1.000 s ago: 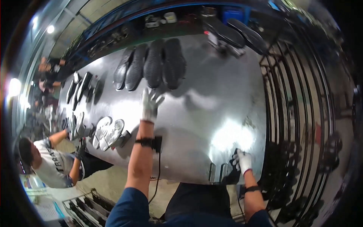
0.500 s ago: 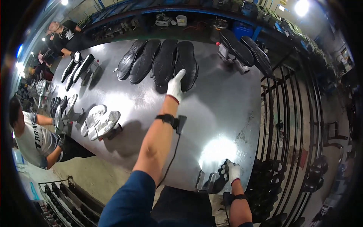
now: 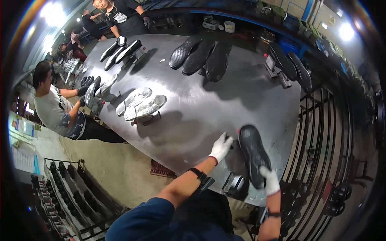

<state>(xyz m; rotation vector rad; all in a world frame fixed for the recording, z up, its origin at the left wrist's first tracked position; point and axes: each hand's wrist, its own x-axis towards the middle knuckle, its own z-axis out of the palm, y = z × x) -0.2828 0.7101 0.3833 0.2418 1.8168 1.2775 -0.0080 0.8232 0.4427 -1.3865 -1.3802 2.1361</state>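
Note:
My right hand point(image 3: 270, 181), in a white glove, grips the near end of a long black shoe sole point(image 3: 252, 150). The sole is raised over the near right of the metal table, its ridged side showing. Left of it is my left hand point(image 3: 221, 148), also gloved in white. Its fingers look slightly apart and away from the sole; dark patches show at the fingertips. Close to the table's near edge stands a small metal stand point(image 3: 233, 182). Three more black soles point(image 3: 199, 58) lie side by side at the far middle.
A pair of whitish soles point(image 3: 140, 103) rests on a stand at the left. Black soles point(image 3: 283, 62) sit on another stand at the far right, beside a rack of metal bars point(image 3: 317, 132). Co-workers point(image 3: 60, 102) stand along the left and far sides.
My left hand has come back from the far row, which has one sole fewer. That sole is now in my right hand, which has lifted from beside the small stand. The view has shifted.

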